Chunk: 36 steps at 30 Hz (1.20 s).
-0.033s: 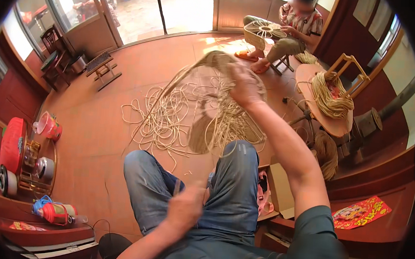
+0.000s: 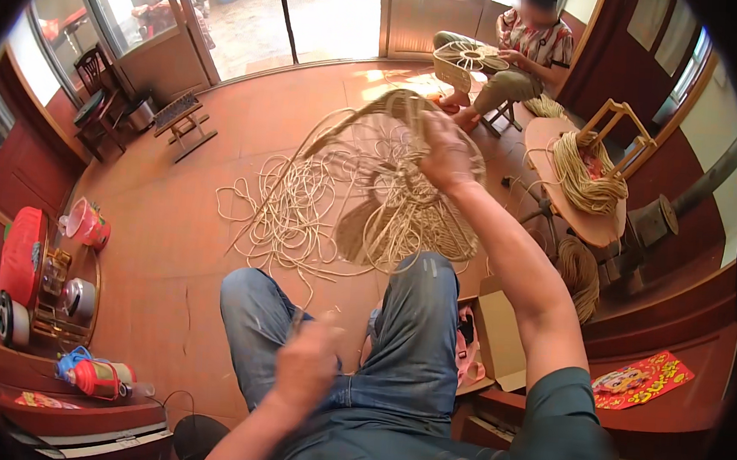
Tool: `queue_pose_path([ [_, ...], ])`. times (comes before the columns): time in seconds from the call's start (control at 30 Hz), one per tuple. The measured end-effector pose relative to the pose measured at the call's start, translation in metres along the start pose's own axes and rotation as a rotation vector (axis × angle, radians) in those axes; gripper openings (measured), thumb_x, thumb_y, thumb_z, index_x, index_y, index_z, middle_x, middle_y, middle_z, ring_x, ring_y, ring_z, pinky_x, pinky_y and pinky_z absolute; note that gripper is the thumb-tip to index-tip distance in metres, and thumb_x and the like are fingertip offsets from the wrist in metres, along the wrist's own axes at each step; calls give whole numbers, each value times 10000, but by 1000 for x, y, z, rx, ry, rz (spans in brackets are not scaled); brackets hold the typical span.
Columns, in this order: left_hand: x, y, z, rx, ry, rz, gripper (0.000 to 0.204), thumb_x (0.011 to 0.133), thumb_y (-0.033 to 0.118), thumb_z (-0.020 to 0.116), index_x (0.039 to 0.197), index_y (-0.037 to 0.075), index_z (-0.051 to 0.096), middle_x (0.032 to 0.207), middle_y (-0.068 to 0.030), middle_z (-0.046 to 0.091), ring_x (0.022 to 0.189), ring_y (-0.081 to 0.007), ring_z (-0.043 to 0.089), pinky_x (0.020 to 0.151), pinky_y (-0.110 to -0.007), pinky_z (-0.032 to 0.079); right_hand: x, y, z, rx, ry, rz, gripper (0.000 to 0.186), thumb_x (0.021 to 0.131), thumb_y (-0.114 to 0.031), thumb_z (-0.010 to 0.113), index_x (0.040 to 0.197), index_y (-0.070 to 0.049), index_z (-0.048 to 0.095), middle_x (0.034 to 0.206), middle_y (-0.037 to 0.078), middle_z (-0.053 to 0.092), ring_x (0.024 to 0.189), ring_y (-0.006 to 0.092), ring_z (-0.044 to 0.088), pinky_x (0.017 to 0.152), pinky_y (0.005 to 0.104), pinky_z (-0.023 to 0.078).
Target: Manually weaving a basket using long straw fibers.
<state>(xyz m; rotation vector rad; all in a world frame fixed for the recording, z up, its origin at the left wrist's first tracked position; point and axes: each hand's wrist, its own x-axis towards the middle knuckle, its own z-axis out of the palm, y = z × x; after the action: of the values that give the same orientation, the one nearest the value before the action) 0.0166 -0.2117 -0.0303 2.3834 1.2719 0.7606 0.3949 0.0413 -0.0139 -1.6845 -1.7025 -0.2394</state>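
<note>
Mid-weave — my right hand [image 2: 447,154] clamps the rattan frame's [image 2: 388,189] rim, my left hand [image 2: 306,364] pinches a strand [image 2: 298,263] I judge needs threading next.

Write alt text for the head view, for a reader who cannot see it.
A seated person's right hand holds up a round, half-woven pale rattan frame, its loose strands trailing onto the red tiled floor. The left hand, blurred, hovers over the blue-jeaned lap. Another person sits weaving by the glass doors.
</note>
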Motion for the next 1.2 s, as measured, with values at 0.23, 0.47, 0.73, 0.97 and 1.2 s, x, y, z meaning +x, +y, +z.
queue_pose_path([
  [0.23, -28, -109, -68, 352, 203, -401, 619, 1129, 250, 607, 1655, -19, 421, 1505, -356, 580, 1127, -513, 712, 946, -531, 611, -13, 43, -27, -86, 64, 278, 914, 863, -3, 695, 1696, -225, 391, 1629, 212, 498, 1333, 487, 655, 1080, 550, 581],
  [0.47, -93, -223, -116, -785, 609, -1059, 624, 1098, 128, 640, 1621, -58, 355, 1628, -289, 468, 1209, -400, 718, 881, -476, 707, -39, 72, -29, -117, 58, 459, 889, 878, -88, 779, 1681, -224, 424, 1594, 189, 543, 1387, 472, 615, 1145, 550, 532],
  [0.73, -173, -324, -156, -1413, 966, -929, 609, 1113, 203, 698, 1503, -150, 392, 1659, -317, 396, 1426, -373, 601, 1195, -476, 577, -56, 77, -12, -105, 39, 559, 952, 883, -23, 720, 1732, -223, 340, 1721, 205, 401, 1390, 469, 633, 1122, 505, 557],
  [0.97, -203, -351, -173, -1643, 1038, -1052, 818, 1138, 314, 670, 1644, -178, 257, 1628, -309, 478, 1468, -362, 568, 1248, -473, 520, -73, 80, -12, -175, -15, 604, 1044, 852, -70, 817, 1746, -237, 304, 1737, 208, 381, 1405, 468, 625, 1137, 505, 550],
  [1.2, -269, -415, -189, -1372, 1422, -949, 636, 1182, 309, 503, 1598, -156, 381, 1551, -259, 597, 1396, -342, 633, 1203, -430, 545, -92, 105, -15, -186, 89, 746, 995, 864, -99, 835, 1720, -238, 348, 1652, 203, 468, 1362, 472, 641, 1099, 530, 563],
])
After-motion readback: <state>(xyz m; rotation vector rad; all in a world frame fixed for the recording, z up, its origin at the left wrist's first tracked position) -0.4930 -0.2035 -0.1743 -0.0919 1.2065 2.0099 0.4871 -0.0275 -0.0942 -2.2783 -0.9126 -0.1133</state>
